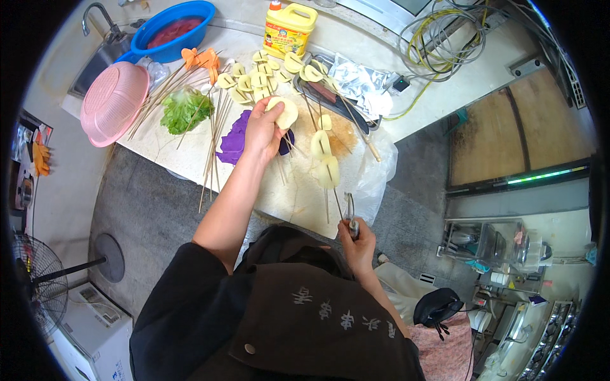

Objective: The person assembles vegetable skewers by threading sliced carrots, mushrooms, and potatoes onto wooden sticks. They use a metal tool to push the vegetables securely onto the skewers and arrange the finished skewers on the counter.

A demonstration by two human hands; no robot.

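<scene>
My left hand (263, 129) pinches a round, pale yellow slice (287, 114), probably potato, above the worktop. Lower and to the right, my right hand (357, 243) grips a metal-bladed tool that looks like a peeler (351, 216), together with the lower end of a thin skewer (339, 204). Several pale slices (328, 172) are threaded along that skewer, spaced apart. Partly behind my left hand lies a crumpled purple sheet (233, 143), its material unclear. Beyond it, many skewered yellow slices (259, 79) are heaped together.
Bare skewers (213, 147) overhang the worktop's front edge. Near them sit lettuce (187, 109), orange skewered pieces (208, 61) and a pink basket (114, 102). A knife (355, 114) rests across a metal tray (381, 125). A blue basin (205, 28) and yellow jug (287, 31) stand behind. Someone sits at lower right.
</scene>
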